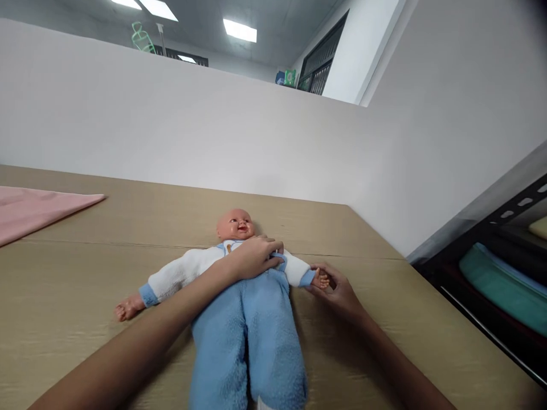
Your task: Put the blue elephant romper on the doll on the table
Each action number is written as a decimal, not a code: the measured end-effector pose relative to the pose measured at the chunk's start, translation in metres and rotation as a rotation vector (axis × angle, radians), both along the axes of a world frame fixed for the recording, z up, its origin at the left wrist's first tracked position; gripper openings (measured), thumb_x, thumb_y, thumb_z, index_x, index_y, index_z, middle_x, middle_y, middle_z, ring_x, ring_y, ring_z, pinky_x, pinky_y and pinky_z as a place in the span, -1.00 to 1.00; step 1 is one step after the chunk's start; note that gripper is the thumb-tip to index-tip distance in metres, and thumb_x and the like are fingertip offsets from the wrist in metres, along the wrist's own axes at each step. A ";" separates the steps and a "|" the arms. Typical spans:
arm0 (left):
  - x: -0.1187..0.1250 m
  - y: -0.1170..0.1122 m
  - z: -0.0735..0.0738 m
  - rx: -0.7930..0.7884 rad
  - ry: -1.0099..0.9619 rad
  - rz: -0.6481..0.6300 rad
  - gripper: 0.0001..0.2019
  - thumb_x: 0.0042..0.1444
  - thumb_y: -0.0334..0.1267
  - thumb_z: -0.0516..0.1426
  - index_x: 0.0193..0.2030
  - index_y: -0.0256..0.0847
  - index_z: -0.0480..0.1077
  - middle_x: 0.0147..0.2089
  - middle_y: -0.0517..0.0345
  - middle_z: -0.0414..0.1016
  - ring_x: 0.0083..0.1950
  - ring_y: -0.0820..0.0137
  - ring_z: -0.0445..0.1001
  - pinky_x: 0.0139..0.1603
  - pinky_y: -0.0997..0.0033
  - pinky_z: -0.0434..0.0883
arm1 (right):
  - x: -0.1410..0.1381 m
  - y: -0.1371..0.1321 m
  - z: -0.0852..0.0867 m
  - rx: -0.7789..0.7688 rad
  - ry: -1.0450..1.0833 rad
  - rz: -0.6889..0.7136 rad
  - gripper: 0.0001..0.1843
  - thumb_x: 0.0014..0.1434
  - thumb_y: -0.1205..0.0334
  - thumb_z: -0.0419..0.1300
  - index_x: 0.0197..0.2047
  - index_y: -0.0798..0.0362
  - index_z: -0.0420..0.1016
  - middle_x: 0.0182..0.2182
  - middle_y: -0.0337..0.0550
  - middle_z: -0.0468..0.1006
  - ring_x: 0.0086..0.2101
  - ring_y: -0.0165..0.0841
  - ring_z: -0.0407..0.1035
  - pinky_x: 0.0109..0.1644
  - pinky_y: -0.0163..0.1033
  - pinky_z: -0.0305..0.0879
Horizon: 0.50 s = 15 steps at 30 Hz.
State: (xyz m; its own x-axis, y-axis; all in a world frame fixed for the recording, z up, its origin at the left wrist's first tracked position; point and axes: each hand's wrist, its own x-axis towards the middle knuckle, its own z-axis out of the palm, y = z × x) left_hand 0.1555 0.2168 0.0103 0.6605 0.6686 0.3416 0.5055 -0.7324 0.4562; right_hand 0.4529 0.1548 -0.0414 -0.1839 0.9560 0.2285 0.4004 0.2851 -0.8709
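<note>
A baby doll [252,319] lies on its back on the table, its head [235,225] toward the wall. It wears a fleece outfit with white sleeves, blue cuffs and blue trousers [269,336]. Across its chest lies my left hand [256,256], with the fingers curled on the clothing by the shoulder; the fingertips are partly hidden. My right hand [335,290] is closed around the doll's hand [320,279] at the blue cuff, thumb below and fingers behind. The doll's other arm [179,276] stretches out to the left, its hand resting on the tabletop.
The light wood table [85,273] meets a white partition wall [192,131] at the back. Pink cloth [38,208] lies at the far left. Beyond the right table edge is a dark shelf [461,279] holding folded green fabric [499,282].
</note>
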 end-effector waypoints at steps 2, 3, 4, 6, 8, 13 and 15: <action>-0.004 -0.005 0.001 -0.011 -0.057 -0.072 -0.83 0.45 -0.18 0.15 0.05 -0.11 0.53 0.00 -0.06 0.65 0.04 0.08 0.60 0.06 0.21 0.39 | -0.007 0.012 0.006 0.059 0.101 -0.078 -0.50 0.08 -0.13 0.56 -0.09 0.02 0.61 -0.19 -0.08 0.67 -0.19 -0.18 0.56 -0.06 -0.12 0.53; -0.006 -0.007 0.001 -0.012 -0.083 -0.111 -0.82 0.48 -0.18 0.12 0.07 -0.10 0.51 0.02 -0.03 0.65 0.05 0.11 0.60 0.07 0.24 0.39 | -0.013 0.022 0.010 0.086 0.166 -0.114 -0.48 0.06 -0.19 0.56 -0.16 0.02 0.58 -0.25 -0.12 0.64 -0.25 -0.22 0.53 -0.13 -0.16 0.51; -0.007 -0.008 0.002 -0.004 -0.101 -0.147 -0.82 0.50 -0.18 0.11 0.09 -0.10 0.50 0.03 -0.01 0.65 0.05 0.13 0.60 0.07 0.25 0.40 | -0.019 0.032 0.013 0.107 0.225 -0.143 -0.46 0.06 -0.25 0.55 -0.22 0.01 0.53 -0.32 -0.17 0.60 -0.32 -0.26 0.48 -0.23 -0.20 0.46; -0.008 -0.010 0.001 0.037 -0.113 -0.197 -0.82 0.51 -0.17 0.11 0.09 -0.11 0.49 0.02 0.01 0.64 0.02 0.16 0.61 0.05 0.27 0.40 | -0.036 0.053 0.017 0.136 0.292 -0.172 -0.41 0.09 -0.35 0.49 -0.26 -0.02 0.44 -0.41 -0.25 0.51 -0.43 -0.34 0.36 -0.38 -0.27 0.32; -0.009 -0.011 0.000 0.100 -0.118 -0.224 -0.84 0.52 -0.17 0.12 0.07 -0.13 0.48 -0.01 0.01 0.64 -0.02 0.19 0.61 0.01 0.30 0.41 | -0.054 0.066 0.018 0.167 0.301 -0.171 -0.43 0.16 -0.36 0.43 -0.23 -0.04 0.40 -0.40 -0.26 0.50 -0.46 -0.37 0.32 -0.42 -0.28 0.25; -0.013 -0.015 0.000 0.269 -0.223 -0.293 -0.88 0.45 -0.22 0.13 -0.02 -0.14 0.49 -0.16 0.03 0.67 -0.13 0.23 0.62 -0.06 0.31 0.41 | -0.087 0.054 0.008 0.309 0.197 -0.049 -0.66 0.17 0.03 0.49 -0.26 -0.07 0.40 -0.42 -0.29 0.50 -0.43 -0.32 0.35 -0.33 -0.24 0.30; -0.014 -0.017 0.000 0.343 -0.284 -0.341 -0.89 0.39 -0.25 0.13 -0.08 -0.15 0.50 -0.24 0.05 0.66 -0.22 0.26 0.60 -0.13 0.30 0.39 | -0.090 0.041 0.003 0.457 0.038 0.057 -0.79 0.15 0.28 0.39 -0.29 -0.07 0.41 -0.42 -0.28 0.46 -0.41 -0.30 0.34 -0.32 -0.22 0.29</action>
State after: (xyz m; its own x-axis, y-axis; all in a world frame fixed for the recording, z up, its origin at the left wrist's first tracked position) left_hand 0.1414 0.1995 0.0103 0.6703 0.2520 0.6979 0.1057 -0.9634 0.2464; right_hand 0.3629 0.1955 -0.0385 -0.2171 0.7445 0.6313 0.3433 0.6637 -0.6646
